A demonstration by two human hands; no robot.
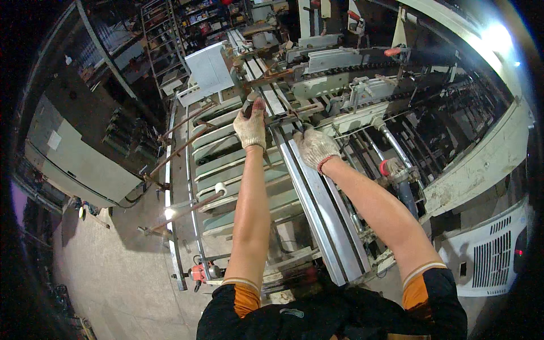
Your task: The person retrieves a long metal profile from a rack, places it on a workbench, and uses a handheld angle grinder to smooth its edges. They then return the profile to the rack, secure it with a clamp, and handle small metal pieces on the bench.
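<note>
Both my hands wear off-white knit work gloves and reach forward over a machine bed. My left hand point(250, 127) is closed around a dark, rounded handle point(247, 109), just left of a long metal rail; what the handle belongs to is partly hidden. My right hand point(316, 148) lies at the rail's right side with its fingers curled down. Whatever those fingers grip is covered by the glove. The silvery grooved rail point(313, 195) runs from near my body away between my hands. A rusty clamp bar point(300, 110) crosses it just beyond them.
Rusty clamp bars point(180, 150) stick out left over pale slats point(249, 197). A grey panel point(209, 69) stands at the far left. On the right are metal shafts point(391, 144) and a long cream beam point(479, 161). A red power tool point(199, 273) sits low at left.
</note>
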